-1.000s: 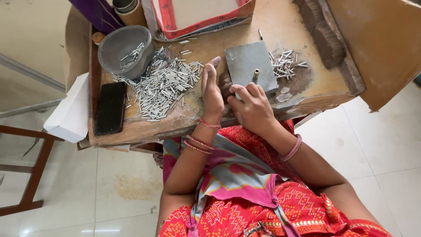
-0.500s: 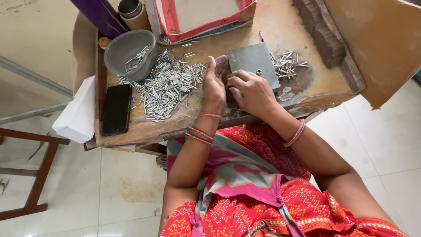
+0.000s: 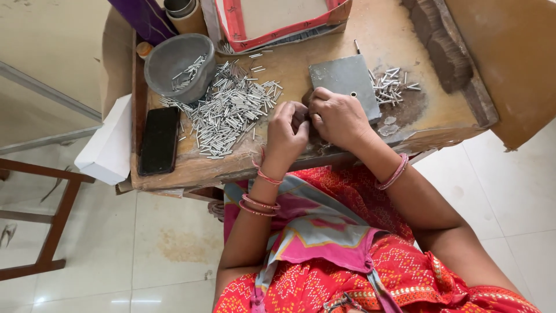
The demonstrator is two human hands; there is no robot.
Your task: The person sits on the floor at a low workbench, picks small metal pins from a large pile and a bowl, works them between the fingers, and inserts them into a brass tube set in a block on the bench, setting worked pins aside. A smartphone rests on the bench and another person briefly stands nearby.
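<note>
Hands meet at the centre of the frame, over the front edge of a small wooden worktable (image 3: 405, 35). The left hand (image 3: 288, 132) is curled, fingertips bunched toward the right hand (image 3: 339, 116), whose fingers are bent and pressed down just at the lower left corner of a grey metal plate (image 3: 346, 81). Both hands appear pinched on something tiny between them, but what they grip is hidden by the fingers, so I cannot tell what either holds.

Left of the hands, toward the upper left of the frame, lies a loose heap of short silver metal pins (image 3: 229, 110), spilling from beside a grey bowl (image 3: 168, 58) that holds a few more. A smaller cluster of pins (image 3: 391, 81) lies right of the plate, in the upper right part of the table. A black phone (image 3: 157, 140) lies at the table's left edge, with a white box (image 3: 107, 145) just beside it.

Judging from the posture, the step in hand is fine fingertip work on 1 pin or small part next to the plate. The next move likely calls for a steady pinch and close alignment, with the big heap within easy reach of the left hand.
</note>
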